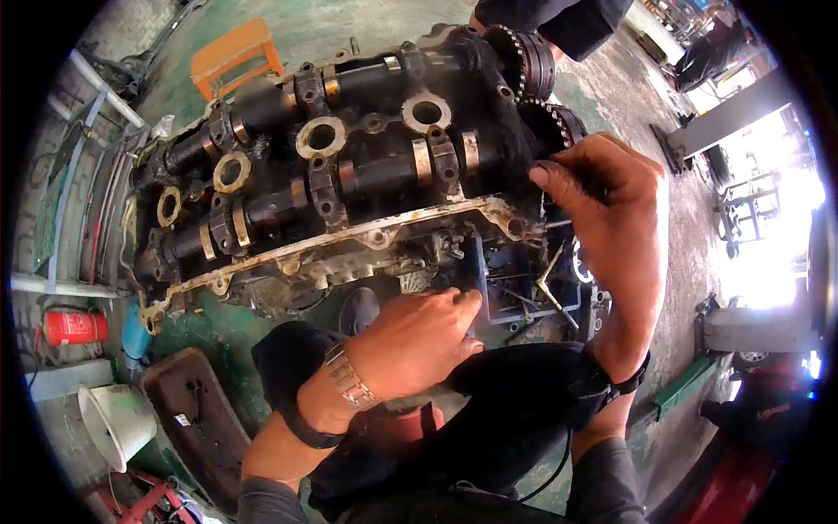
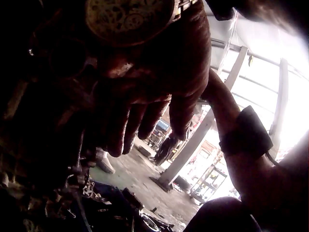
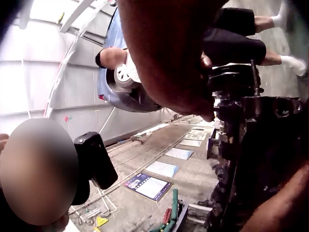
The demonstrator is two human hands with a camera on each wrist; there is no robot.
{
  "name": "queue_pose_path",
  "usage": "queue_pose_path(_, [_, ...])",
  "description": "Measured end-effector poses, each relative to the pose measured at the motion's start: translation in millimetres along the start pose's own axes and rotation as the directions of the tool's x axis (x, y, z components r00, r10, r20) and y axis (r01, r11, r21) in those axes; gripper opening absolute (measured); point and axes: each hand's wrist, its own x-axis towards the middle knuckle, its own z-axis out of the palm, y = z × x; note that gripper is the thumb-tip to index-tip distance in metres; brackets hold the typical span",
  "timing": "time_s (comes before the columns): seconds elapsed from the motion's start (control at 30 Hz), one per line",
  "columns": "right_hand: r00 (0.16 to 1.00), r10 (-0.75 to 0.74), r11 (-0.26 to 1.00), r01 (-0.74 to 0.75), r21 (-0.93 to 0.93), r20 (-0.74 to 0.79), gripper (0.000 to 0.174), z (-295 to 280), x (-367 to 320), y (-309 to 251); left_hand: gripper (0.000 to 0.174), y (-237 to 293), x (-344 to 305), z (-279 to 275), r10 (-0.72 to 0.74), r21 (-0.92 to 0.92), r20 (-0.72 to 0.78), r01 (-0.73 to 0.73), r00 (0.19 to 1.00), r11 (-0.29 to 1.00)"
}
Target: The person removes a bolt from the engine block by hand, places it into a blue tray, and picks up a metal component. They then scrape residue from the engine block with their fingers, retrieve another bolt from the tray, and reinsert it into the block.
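A greasy engine cylinder head [image 1: 349, 237] lies across the head view, with two dark camshafts [image 1: 380, 179] set in its bearing caps. Toothed sprockets [image 1: 524, 65] sit at its right end. My right hand [image 1: 615, 192] is bent over the near sprocket, thumb and forefinger close together beside the head's end; whether they pinch something small I cannot tell. My left hand [image 1: 415, 341], with a metal-banded wristwatch [image 1: 349, 380], is in front of the head's near edge. In the left wrist view that hand's fingers [image 2: 135, 121] hang down, fairly straight, holding nothing visible.
Beneath the head's right end is a blue-rimmed crate [image 1: 483, 279] with metal parts. A brown tray [image 1: 161, 384], a white bucket [image 1: 122, 419] and a red cylinder [image 1: 74, 328] stand left. An orange stool [image 1: 231, 57] is behind; a person's dark shorts [image 1: 576, 22] show beyond the sprockets.
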Motion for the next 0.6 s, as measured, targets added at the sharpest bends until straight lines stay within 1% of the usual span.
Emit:
queue_pose_path(0.03, [0.999, 0.041, 0.998, -0.041, 0.042, 0.004, 0.015, 0, 1, 1, 0.048, 1, 0, -1, -0.001, 0.000, -0.005, 0.001, 1.000, 1.000])
queue_pose_path(0.17, [1.000, -0.009, 1.000, 0.009, -0.011, -0.004, 0.014, 0, -1, 1, 0.048, 1, -1, -4, -0.016, -0.013, 0.020, 0.017, 1.000, 1.000])
queue_pose_path(0.23, [0.991, 0.135, 0.988, -0.136, 0.074, 0.026, 0.013, -1, -1, 3, 0.048, 1, -1, -3, -0.020, -0.020, 0.009, 0.020, 1.000, 1.000])
queue_pose_path(0.33, [0.993, 0.112, 0.991, -0.113, 0.068, 0.023, 0.014, -2, -1, -2, 0.048, 0, -1, -2, -0.018, -0.024, 0.001, 0.018, 1.000, 1.000])
queue_pose_path(0.43, [0.993, 0.108, 0.989, -0.113, 0.093, 0.053, 0.017, -5, -1, -5, 0.046, 3, 3, -3, 0.016, -0.076, -0.044, -0.019, 0.999, 0.997])
queue_pose_path(0.47, [0.993, 0.106, 0.990, -0.111, 0.092, 0.055, 0.017, -5, -1, -3, 0.048, 5, 4, -2, 0.077, -0.135, -0.174, -0.101, 0.982, 0.986])
queue_pose_path(0.5, [0.996, 0.087, 0.990, -0.091, 0.108, 0.037, 0.019, -3, -1, -1, 0.051, 6, 5, -2, 0.127, -0.181, -0.303, -0.188, 0.944, 0.965])
queue_pose_path(0.53, [0.997, 0.069, 0.990, -0.071, 0.124, 0.017, 0.021, -2, -1, 0, 0.051, 8, 6, -3, 0.127, -0.181, -0.304, -0.188, 0.944, 0.965])
queue_pose_path(0.6, [0.998, 0.040, 0.991, -0.044, 0.128, 0.039, 0.020, -3, -1, 2, 0.067, 11, 8, -4, 0.048, -0.390, -0.449, -0.244, 0.892, 0.888])
